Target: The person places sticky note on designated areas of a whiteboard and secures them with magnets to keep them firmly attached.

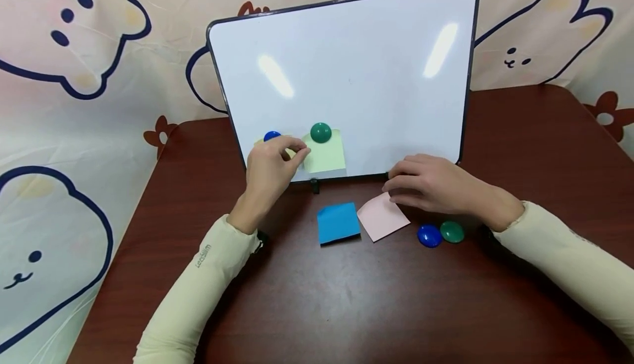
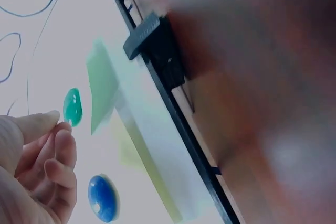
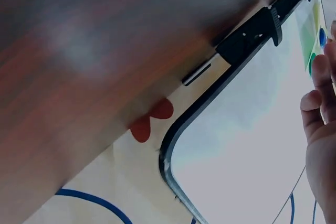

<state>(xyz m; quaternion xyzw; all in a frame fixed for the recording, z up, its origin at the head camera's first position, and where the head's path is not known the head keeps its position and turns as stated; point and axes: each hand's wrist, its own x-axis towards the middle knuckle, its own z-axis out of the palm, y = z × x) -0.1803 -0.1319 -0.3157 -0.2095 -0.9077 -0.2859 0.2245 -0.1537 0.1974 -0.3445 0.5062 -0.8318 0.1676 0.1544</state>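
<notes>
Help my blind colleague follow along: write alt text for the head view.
A person's left hand is at a green note topped by a green disc on a whiteboard; the right hand is near a pink note on the table, with a blue note and two more discs.

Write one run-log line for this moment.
left hand: near round green magnet on whiteboard; right hand: near square pink paper note; square blue paper note: beside pink

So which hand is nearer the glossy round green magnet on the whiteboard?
Left: the left hand is just below and left of the magnet; the right hand is farther off, to its lower right.
</notes>
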